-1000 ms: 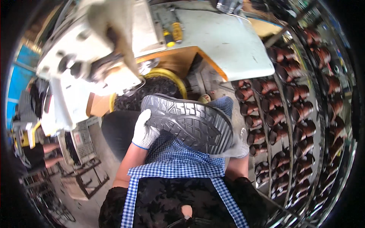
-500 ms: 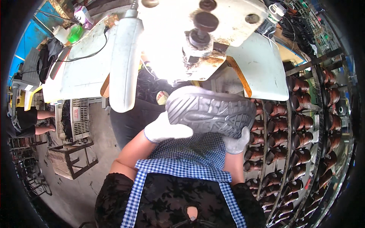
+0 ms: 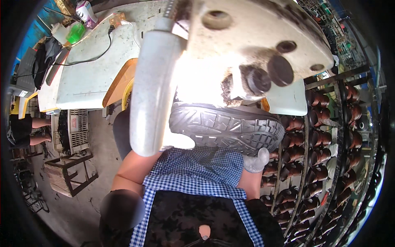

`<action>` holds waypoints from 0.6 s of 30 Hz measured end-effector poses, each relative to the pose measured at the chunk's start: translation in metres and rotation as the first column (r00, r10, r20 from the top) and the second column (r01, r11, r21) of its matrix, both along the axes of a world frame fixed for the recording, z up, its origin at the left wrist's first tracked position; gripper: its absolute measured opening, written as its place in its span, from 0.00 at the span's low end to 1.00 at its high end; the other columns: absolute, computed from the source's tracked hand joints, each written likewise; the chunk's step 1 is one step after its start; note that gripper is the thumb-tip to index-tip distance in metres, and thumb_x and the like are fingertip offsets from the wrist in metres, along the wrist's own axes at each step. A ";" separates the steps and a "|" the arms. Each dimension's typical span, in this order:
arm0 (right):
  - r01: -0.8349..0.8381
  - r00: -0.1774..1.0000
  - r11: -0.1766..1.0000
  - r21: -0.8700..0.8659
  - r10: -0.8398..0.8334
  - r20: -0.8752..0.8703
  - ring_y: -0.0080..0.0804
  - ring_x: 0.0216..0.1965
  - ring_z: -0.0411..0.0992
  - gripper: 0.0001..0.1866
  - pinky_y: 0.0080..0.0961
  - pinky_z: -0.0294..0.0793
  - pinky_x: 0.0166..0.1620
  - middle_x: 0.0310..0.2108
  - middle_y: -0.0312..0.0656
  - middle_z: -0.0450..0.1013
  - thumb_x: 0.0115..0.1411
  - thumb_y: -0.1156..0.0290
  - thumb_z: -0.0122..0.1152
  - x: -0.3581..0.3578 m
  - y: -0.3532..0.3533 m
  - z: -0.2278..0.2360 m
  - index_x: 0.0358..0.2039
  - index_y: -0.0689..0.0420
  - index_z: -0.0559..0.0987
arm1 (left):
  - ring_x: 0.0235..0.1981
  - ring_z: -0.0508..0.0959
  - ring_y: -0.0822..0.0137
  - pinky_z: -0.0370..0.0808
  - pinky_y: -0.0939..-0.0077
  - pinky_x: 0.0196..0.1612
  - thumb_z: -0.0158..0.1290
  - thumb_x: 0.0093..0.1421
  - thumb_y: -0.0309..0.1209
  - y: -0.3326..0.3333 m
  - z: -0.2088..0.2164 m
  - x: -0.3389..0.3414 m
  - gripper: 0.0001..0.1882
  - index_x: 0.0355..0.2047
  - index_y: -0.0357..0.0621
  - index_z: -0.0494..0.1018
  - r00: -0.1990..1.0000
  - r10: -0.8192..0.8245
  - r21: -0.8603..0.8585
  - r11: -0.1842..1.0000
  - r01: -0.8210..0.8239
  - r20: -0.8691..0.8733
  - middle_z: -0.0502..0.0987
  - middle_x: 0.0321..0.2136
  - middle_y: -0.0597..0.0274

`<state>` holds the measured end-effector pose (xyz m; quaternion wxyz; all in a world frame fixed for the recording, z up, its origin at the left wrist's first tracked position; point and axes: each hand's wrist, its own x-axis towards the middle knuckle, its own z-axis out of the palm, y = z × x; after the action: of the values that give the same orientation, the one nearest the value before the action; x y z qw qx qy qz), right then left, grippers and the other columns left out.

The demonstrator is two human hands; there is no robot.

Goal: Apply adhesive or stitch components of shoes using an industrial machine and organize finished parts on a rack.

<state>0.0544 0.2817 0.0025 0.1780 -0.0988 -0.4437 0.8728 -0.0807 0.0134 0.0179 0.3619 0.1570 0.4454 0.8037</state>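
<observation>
A black shoe is held sideways under the head of a cream-coloured machine, its grooved sole facing me. My left hand, in a white glove, grips one end of the shoe from below; the lamp partly hides it. At the other end, my right hand in a greyish-white glove has its thumb up against the sole. Close above the shoe hangs the machine head with dark knobs. A grey tubular lamp glows brightly beside it. The shoe's upper is mostly hidden.
A pale worktable with a cable stretches left. Racks of brown shoes stand on the right. On the floor at left are a wooden stool frame and a light plastic crate. Another person's legs show at the far left.
The machine head and lamp appear larger and lower in view. The shoe has come in close beneath the head, held by both hands, and its sole is turned slightly more level.
</observation>
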 end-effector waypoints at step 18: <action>0.051 0.997 0.999 0.013 -0.050 -0.064 0.47 0.55 0.70 0.43 0.48 0.73 0.55 0.57 0.48 0.68 0.48 0.55 0.69 -0.001 0.002 0.012 0.62 0.58 0.64 | 0.60 0.67 0.60 0.64 0.63 0.61 0.72 0.40 0.34 0.005 -0.006 -0.006 0.51 0.62 0.30 0.58 0.997 0.030 -0.005 1.000 -0.030 0.073 0.67 0.59 0.50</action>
<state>0.0536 0.2837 0.0144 0.2147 -0.0809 -0.4417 0.8673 -0.0872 0.0187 0.0123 0.3662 0.1199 0.4357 0.8135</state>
